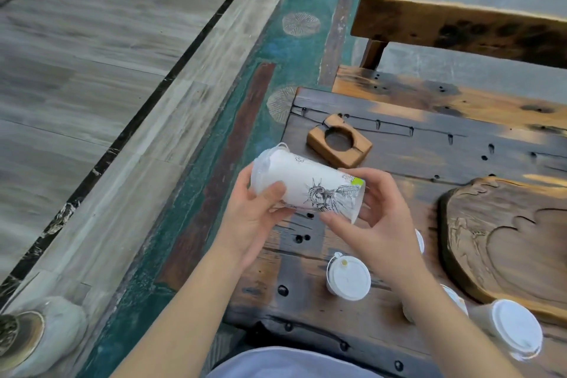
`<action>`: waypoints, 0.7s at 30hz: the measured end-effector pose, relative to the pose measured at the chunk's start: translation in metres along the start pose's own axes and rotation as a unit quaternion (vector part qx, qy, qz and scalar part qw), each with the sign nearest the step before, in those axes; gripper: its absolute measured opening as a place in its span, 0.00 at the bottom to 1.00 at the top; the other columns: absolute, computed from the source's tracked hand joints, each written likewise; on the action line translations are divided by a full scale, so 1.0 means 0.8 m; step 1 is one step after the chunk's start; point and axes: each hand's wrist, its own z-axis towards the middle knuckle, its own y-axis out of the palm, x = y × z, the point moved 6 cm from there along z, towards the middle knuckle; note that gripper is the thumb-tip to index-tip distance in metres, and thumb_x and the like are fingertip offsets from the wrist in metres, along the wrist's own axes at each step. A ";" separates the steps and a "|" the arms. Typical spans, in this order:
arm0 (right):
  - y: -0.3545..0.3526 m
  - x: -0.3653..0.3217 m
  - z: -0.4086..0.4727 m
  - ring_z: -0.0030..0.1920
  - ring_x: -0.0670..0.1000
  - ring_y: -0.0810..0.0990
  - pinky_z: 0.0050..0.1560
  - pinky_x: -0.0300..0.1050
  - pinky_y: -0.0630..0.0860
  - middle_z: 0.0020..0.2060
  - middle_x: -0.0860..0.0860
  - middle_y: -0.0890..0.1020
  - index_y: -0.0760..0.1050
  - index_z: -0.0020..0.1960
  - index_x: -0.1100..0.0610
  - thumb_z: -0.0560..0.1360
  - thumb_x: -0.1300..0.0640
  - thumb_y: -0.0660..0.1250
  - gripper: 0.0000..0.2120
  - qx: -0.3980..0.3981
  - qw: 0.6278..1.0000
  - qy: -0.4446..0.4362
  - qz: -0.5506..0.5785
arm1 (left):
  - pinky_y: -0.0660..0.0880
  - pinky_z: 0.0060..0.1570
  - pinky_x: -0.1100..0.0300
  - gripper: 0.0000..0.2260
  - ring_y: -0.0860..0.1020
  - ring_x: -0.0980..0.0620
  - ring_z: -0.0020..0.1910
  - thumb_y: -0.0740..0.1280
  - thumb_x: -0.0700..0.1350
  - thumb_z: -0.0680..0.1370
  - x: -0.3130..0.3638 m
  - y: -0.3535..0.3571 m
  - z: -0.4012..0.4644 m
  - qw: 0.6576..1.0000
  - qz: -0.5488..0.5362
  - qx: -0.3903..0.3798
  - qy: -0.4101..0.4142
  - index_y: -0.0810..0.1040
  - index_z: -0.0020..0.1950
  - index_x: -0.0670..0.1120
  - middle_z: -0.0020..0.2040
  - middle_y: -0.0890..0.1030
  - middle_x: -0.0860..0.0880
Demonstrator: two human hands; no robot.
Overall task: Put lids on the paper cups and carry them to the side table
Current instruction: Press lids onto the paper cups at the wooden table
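A white paper cup [302,179] with a black statue drawing lies on its side in the air over the dark wooden table's [399,144] left edge. A clear plastic lid [260,169] sits on its mouth, which faces left. My left hand [254,218] grips the lid end from below. My right hand [374,221] holds the base end. Lidded cups stand on the table near me: one [348,278] in front, one [515,328] at the right, and two partly hidden behind my right arm.
A small wooden block with a round hole [339,144] lies on the table behind the held cup. A carved wooden tray [503,242] fills the table's right side. A wooden bench [460,27] stands beyond. Green floor strip and grey floorboards lie to the left.
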 end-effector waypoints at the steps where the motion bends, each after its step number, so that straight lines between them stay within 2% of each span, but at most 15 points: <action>1: 0.005 0.000 -0.005 0.62 0.49 0.83 0.60 0.47 0.82 0.60 0.42 0.83 0.74 0.63 0.49 0.67 0.65 0.83 0.31 -0.001 0.998 -0.047 -0.036 | 0.75 0.65 0.34 0.46 0.77 0.34 0.69 0.84 0.54 0.66 -0.003 0.005 -0.001 1.000 -0.022 -0.014 -0.009 0.69 0.78 0.44 0.72 0.77 0.37; 4: 0.017 -0.004 -0.018 0.71 0.51 0.77 0.67 0.48 0.77 0.70 0.51 0.76 0.71 0.66 0.53 0.67 0.67 0.82 0.33 -0.026 0.969 -0.208 -0.132 | 0.74 0.65 0.40 0.44 0.77 0.38 0.67 0.83 0.57 0.67 -0.007 0.014 -0.006 0.994 -0.091 -0.021 -0.049 0.71 0.77 0.43 0.68 0.78 0.38; 6: 0.026 -0.006 -0.024 0.73 0.55 0.74 0.71 0.46 0.73 0.72 0.54 0.73 0.69 0.66 0.55 0.67 0.72 0.78 0.33 -0.054 0.937 -0.286 -0.194 | 0.77 0.59 0.42 0.42 0.77 0.38 0.63 0.83 0.60 0.65 -0.007 0.014 -0.010 0.990 -0.114 -0.018 -0.077 0.75 0.73 0.45 0.65 0.79 0.38; 8: 0.026 -0.003 -0.025 0.72 0.58 0.73 0.72 0.48 0.71 0.72 0.56 0.71 0.69 0.65 0.56 0.66 0.74 0.75 0.33 -0.060 0.914 -0.318 -0.243 | 0.80 0.51 0.45 0.39 0.78 0.40 0.60 0.82 0.57 0.66 -0.002 0.013 -0.010 0.993 -0.094 -0.016 -0.068 0.75 0.73 0.44 0.62 0.79 0.38; 9: 0.023 0.002 -0.023 0.71 0.57 0.73 0.72 0.49 0.71 0.72 0.54 0.71 0.68 0.66 0.56 0.65 0.74 0.76 0.34 -0.058 0.916 -0.303 -0.256 | 0.80 0.51 0.44 0.38 0.78 0.40 0.59 0.82 0.53 0.67 0.002 0.010 -0.010 0.997 -0.061 -0.002 -0.047 0.73 0.74 0.44 0.61 0.79 0.39; 11: 0.017 0.015 -0.014 0.70 0.50 0.74 0.69 0.51 0.73 0.70 0.45 0.72 0.66 0.70 0.51 0.67 0.67 0.79 0.37 -0.062 0.943 -0.202 -0.257 | 0.79 0.54 0.44 0.37 0.80 0.43 0.59 0.80 0.49 0.67 0.010 0.002 -0.008 0.998 0.026 0.050 0.008 0.72 0.74 0.45 0.63 0.79 0.40; 13: 0.016 0.028 -0.011 0.68 0.44 0.75 0.67 0.51 0.75 0.68 0.39 0.74 0.63 0.73 0.42 0.70 0.57 0.80 0.39 -0.082 0.962 -0.108 -0.237 | 0.80 0.54 0.54 0.38 0.81 0.49 0.60 0.81 0.47 0.65 0.021 0.002 -0.011 0.986 0.117 0.090 0.079 0.71 0.72 0.48 0.66 0.79 0.44; 15: 0.017 0.028 -0.011 0.69 0.40 0.74 0.68 0.45 0.75 0.68 0.39 0.75 0.59 0.74 0.38 0.71 0.50 0.80 0.40 -0.087 0.975 -0.059 -0.196 | 0.79 0.55 0.60 0.39 0.80 0.54 0.63 0.82 0.43 0.66 0.030 0.013 -0.017 0.968 0.196 0.082 0.134 0.69 0.73 0.50 0.67 0.77 0.47; 18: 0.019 0.016 -0.002 0.68 0.36 0.75 0.65 0.37 0.73 0.66 0.35 0.77 0.59 0.76 0.43 0.72 0.49 0.79 0.40 -0.087 0.985 -0.005 -0.147 | 0.77 0.56 0.66 0.43 0.79 0.61 0.62 0.84 0.42 0.66 0.041 0.030 -0.022 0.949 0.260 0.059 0.170 0.64 0.74 0.52 0.65 0.76 0.51; 21: 0.028 0.009 0.011 0.63 0.35 0.77 0.61 0.35 0.75 0.61 0.32 0.80 0.62 0.75 0.41 0.70 0.49 0.81 0.40 -0.124 0.981 0.029 -0.145 | 0.76 0.58 0.67 0.48 0.79 0.61 0.62 0.82 0.44 0.65 0.047 0.047 -0.026 0.943 0.275 0.048 0.182 0.58 0.77 0.53 0.63 0.78 0.52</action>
